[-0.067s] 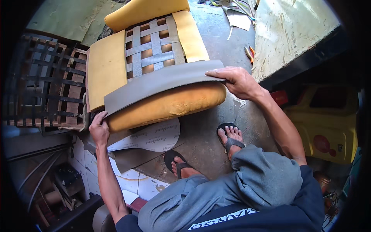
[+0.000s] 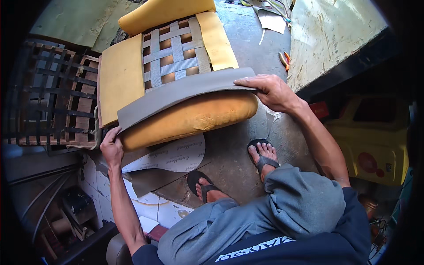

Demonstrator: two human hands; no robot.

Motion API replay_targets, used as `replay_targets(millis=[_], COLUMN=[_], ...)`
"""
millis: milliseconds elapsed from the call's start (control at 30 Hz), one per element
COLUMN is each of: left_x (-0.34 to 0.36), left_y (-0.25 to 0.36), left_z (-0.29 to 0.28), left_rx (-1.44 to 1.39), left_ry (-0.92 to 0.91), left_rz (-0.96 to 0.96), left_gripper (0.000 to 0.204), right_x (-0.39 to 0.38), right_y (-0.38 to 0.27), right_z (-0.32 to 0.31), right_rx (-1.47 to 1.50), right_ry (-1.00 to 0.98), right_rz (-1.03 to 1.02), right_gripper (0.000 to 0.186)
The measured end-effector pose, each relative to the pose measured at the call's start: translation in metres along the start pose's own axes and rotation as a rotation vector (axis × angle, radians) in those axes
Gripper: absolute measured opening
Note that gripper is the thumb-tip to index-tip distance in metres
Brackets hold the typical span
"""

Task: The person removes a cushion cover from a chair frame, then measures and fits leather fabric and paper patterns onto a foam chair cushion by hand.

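Grey strip is stretching across the near side of the padded frame, along the upper edge of the orange foam roll. Your left hand is pinching its left corner, while your right hand is gripping its right end, a finger resting on top. Beyond the strip, woven straps are crossing the frame. Pliers are lying on the floor, near the pale table.

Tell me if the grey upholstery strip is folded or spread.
Spread: the grey upholstery strip extends lengthwise between the left hand and right hand.
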State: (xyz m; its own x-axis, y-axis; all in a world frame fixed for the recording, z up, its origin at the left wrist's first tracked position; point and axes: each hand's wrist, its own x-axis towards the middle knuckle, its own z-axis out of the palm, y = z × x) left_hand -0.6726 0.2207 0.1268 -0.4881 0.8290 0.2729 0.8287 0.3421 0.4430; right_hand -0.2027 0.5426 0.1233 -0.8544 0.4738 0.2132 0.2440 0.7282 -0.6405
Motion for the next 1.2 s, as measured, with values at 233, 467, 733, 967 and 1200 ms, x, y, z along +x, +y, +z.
replay_targets(millis=[233,467,733,967,1200], left_x=[-0.010,-0.020,-0.003,-0.007,0.030], left_y=[-0.001,-0.010,-0.004,-0.003,0.051], left_z=[0.001,0.007,-0.001,-0.010,-0.020], left_rx=[-0.008,-0.005,0.004,-0.018,0.316], left_ry=[-0.089,-0.020,-0.174,-0.186,-0.461], left_rz=[-0.089,-0.123,-0.225,-0.198,-0.339], left_gripper=[0.037,0.031,0.025,0.024,0.026], right_x=[-0.028,-0.029,-0.013,-0.026,-0.034], right_y=[-0.026,0.003,0.080,0.063,0.085], right_z=[0.021,-0.027,0.023,0.045,0.055], right_rx=[0.031,0.628,0.024,0.117,0.198], right_ry=[0.174,0.048,-0.111,0.081,0.163], right_rz=[0.038,0.347,0.112,0.197,0.090], right_gripper=[0.054,0.041,0.082,0.058,0.058])
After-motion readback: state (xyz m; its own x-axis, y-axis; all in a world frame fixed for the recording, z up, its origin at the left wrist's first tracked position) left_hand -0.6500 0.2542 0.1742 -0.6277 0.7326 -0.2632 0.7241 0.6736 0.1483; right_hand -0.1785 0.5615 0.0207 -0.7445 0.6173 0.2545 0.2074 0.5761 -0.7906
